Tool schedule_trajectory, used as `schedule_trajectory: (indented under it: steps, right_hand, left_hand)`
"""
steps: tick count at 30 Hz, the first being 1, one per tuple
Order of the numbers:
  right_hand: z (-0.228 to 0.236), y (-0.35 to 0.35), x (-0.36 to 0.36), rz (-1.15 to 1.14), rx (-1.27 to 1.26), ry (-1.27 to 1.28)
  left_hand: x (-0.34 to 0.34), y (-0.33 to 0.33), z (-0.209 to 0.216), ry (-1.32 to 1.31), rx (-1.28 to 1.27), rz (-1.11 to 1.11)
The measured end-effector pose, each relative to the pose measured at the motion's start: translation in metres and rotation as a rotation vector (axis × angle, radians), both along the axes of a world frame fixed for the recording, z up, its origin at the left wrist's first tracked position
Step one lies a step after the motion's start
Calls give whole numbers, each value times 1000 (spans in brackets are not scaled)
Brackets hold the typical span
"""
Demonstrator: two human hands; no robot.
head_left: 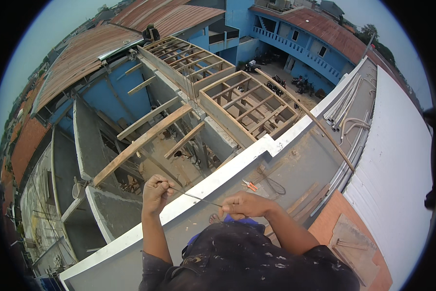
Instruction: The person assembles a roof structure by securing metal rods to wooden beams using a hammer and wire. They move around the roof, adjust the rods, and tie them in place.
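Observation:
A thin dark length of wire or cord (194, 196) stretches almost straight between my two hands; I cannot tell which material it is. My left hand (157, 194) pinches one end with curled fingers, above the white parapet. Lower and to the right, my right hand (245, 204) grips the other end between thumb and fingers, in front of my body. Just beyond the right hand, orange-handled pliers or cutters (250, 185) lie on the grey ledge floor. Beside them is a loose loop of dark wire (274, 185).
The white parapet (179, 207) runs diagonally past me, with a deep drop to an unfinished building beyond. Timber beams (143, 144) and wooden frames (249, 104) span its walls. Pipes (343, 104), a long pole (320, 126) and planks (305, 201) lie along the ledge at right.

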State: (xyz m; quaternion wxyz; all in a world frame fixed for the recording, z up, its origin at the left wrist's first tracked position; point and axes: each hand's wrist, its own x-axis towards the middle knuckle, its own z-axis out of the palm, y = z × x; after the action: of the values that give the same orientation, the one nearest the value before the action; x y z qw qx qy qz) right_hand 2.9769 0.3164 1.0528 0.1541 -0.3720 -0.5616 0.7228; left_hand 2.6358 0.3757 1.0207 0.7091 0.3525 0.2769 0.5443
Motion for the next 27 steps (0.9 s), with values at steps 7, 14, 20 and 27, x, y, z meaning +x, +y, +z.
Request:
schedule_trajectory:
  steps: [7, 14, 20, 27]
  right_hand:
    - [-14, -1, 36, -277, 23, -151]
    - [-3, -5, 36, -13, 227, -499]
    - [31, 2, 57, -99, -44, 22]
    - [-4, 2, 63, 361, -68, -110]
  left_hand:
    - [-26, 16, 9, 239, 76, 79]
    - [-44, 28, 3, 334, 51, 171]
    - [-46, 18, 2, 226, 12, 225]
    - [-62, 4, -3, 476, -96, 418]
